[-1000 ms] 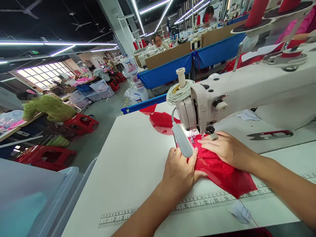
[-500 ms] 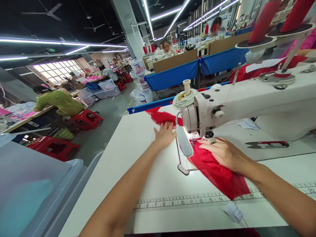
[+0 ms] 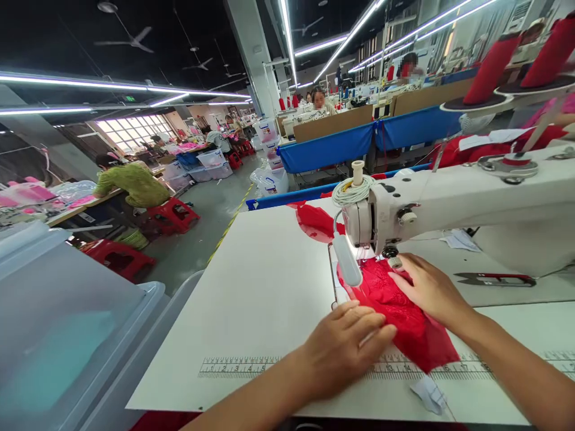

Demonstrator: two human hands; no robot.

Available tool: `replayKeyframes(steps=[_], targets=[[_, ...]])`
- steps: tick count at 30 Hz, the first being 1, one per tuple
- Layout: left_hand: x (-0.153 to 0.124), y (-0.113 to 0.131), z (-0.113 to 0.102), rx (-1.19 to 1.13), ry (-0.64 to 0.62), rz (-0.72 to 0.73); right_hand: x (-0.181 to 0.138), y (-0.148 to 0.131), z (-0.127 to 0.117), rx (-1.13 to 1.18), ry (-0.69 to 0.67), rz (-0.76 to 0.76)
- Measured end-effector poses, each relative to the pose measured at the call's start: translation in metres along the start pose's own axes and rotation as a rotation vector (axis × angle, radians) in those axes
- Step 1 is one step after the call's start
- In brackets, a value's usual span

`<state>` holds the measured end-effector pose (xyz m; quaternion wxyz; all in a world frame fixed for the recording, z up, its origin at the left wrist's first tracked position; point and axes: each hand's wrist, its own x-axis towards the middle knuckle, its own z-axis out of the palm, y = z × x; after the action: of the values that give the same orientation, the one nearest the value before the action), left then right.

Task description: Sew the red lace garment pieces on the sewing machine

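Observation:
A piece of red lace fabric (image 3: 395,308) lies on the white sewing table (image 3: 260,287) under the head of a white sewing machine (image 3: 449,203). My left hand (image 3: 345,344) rests flat on the near left edge of the fabric, fingers stretched out. My right hand (image 3: 429,290) presses flat on the fabric just right of the needle, fingers extended. More red fabric (image 3: 314,220) trails out behind the machine.
Red-handled thread snips (image 3: 496,279) lie on the machine bed at right. A clear plastic bin (image 3: 67,323) stands at my left. A printed ruler (image 3: 251,366) runs along the table's near edge, with a white scrap (image 3: 429,395) on it. Other people sit at benches beyond.
My left hand has come back from the red fabric behind the machine and now lies on the near edge of the lace piece. My right hand has stayed on the fabric.

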<state>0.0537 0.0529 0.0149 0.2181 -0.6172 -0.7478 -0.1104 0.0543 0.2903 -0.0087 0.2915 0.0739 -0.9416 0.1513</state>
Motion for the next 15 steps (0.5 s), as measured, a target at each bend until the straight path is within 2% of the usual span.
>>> replayKeyframes(steps=[4,6,8,10,12,15], targets=[[0.009,0.02,0.002,0.12,-0.001,0.041,-0.003,-0.002,0.001,0.033,0.042,-0.039],[0.013,0.02,0.004,0.155,0.069,0.034,-0.004,-0.002,0.001,0.03,0.064,-0.091],[0.017,0.018,0.007,0.184,0.162,-0.011,-0.005,-0.002,0.001,0.04,0.053,-0.128],[0.019,0.015,0.01,0.211,0.203,-0.111,-0.005,-0.002,0.001,0.067,0.021,-0.146],[0.018,0.013,0.013,0.234,0.167,-0.165,-0.004,-0.002,0.0,0.09,0.005,-0.163],[0.014,0.01,0.014,0.212,0.063,-0.044,-0.004,-0.003,-0.003,0.09,-0.006,-0.172]])
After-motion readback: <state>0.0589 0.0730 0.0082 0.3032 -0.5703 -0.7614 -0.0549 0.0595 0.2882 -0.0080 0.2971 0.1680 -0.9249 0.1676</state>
